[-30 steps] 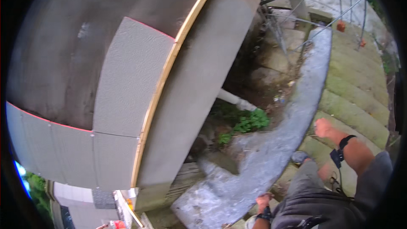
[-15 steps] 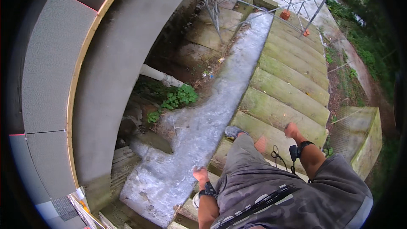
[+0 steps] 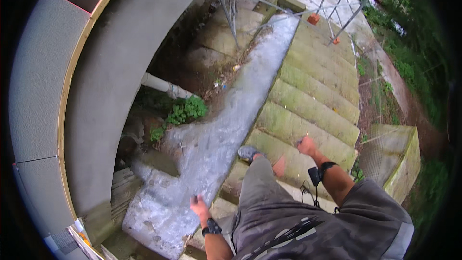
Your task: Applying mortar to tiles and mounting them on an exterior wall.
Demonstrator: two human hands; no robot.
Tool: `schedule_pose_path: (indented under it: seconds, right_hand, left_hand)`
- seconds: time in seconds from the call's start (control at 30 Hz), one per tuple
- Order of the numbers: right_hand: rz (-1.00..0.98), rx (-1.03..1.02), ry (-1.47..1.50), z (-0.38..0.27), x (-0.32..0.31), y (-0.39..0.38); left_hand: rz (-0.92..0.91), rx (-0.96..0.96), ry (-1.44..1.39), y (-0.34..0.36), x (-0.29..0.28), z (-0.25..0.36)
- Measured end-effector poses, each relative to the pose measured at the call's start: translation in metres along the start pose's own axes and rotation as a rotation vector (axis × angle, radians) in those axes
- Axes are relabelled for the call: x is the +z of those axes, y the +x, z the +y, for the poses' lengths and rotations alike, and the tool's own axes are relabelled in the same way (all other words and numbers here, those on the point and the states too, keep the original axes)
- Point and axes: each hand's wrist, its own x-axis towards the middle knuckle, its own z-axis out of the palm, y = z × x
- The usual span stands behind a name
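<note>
My left hand (image 3: 198, 206) hangs in the air over the pale grey concrete ramp (image 3: 226, 130), its fingers loosely curled and slightly blurred. I see nothing in it. Farther right, my right hand (image 3: 306, 145) is held in a loose fist above the mossy concrete steps (image 3: 308, 103), and no object shows in it. Both wrists wear black bands, the right one with a small black box (image 3: 315, 176) on it. One grey shoe (image 3: 248, 153) is on a step beside the ramp. A black cable (image 3: 308, 193) dangles near my right thigh.
A metal-framed structure (image 3: 332, 9) stands at the far end of the steps, with orange blocks (image 3: 313, 19) at its feet. To the left are a curved grey wall (image 3: 106, 67), a white pipe (image 3: 166, 86) and a leafy plant (image 3: 185, 110). A concrete block (image 3: 404, 159) lies right.
The view has shifted, so the steps and ramp sit farther left. Both hands have moved left in the picture, and the left hand's fingers have loosened slightly.
</note>
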Motion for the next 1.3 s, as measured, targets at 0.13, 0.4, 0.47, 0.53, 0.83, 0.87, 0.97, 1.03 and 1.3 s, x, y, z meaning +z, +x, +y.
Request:
schedule_pose_path:
  seconds: [0.13,0.4,0.47,0.53,0.83,0.87,0.97,1.03,1.3]
  right_hand:
    - [0.062,-0.053,0.007,0.024,0.005,0.027]
    - [0.079,-0.106,0.065,-0.015,-0.038,0.042]
    - [0.065,-0.123,0.011,-0.009,-0.042,0.038]
    - [0.068,-0.136,-0.042,0.001,-0.042,0.037]
    - [0.009,-0.237,-0.256,0.04,-0.074,0.051]
    - [-0.008,-0.27,-0.286,0.03,-0.076,0.055]
    - [0.065,-0.423,-0.447,0.036,-0.097,0.074]
    - [0.037,-0.451,-0.533,0.062,-0.131,0.079]
    - [0.096,-0.449,-0.653,0.083,-0.173,0.132]
  left_hand:
    - [-0.008,-0.421,-0.149,-0.024,-0.011,0.043]
    - [0.121,-0.543,-0.278,-0.034,-0.02,0.077]
    - [0.113,-0.504,-0.255,-0.035,-0.009,0.083]
    - [0.137,-0.494,-0.251,-0.041,0.001,0.092]
    - [0.252,-0.471,-0.37,-0.147,0.034,-0.032]
    - [0.388,-0.525,-0.519,-0.173,0.032,-0.078]
    - [0.437,-0.513,0.153,-0.274,0.059,-0.144]
    - [0.15,-0.553,0.456,-0.304,0.071,-0.127]
    - [0.245,-0.553,0.201,-0.283,0.085,-0.046]
